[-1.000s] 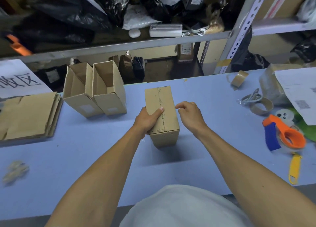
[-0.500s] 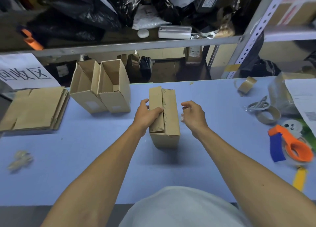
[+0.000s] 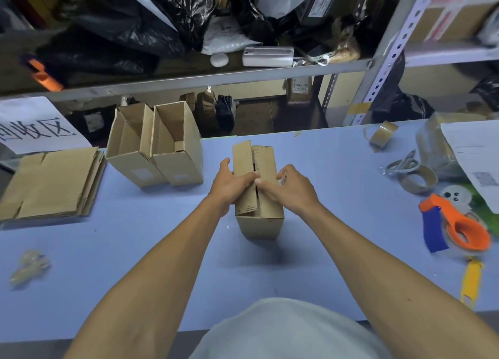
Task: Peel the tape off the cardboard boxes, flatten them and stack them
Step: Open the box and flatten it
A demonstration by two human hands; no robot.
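A small brown cardboard box (image 3: 260, 223) stands upright in the middle of the blue table (image 3: 135, 250). Its top flaps are parted, with a dark slit along the seam. My left hand (image 3: 229, 185) grips the left flap, thumb over its top. My right hand (image 3: 291, 188) rests on the right flap with its fingertips at the slit. Two opened boxes (image 3: 159, 153) stand side by side at the back left. A stack of flattened cardboard (image 3: 51, 183) lies at the far left. A crumpled wad of peeled tape (image 3: 28, 266) lies at the front left.
An orange and blue tape dispenser (image 3: 456, 229) and a yellow cutter (image 3: 471, 280) lie at the right. Scissors (image 3: 402, 164), tape rolls (image 3: 417, 181) and a wrapped parcel with a paper sheet (image 3: 475, 153) sit at the back right. A cluttered metal shelf (image 3: 216, 77) runs behind the table.
My left hand has lifted the left flap, opening the seam. My right hand has moved from beside the box onto the right flap, fingertips at the slit.
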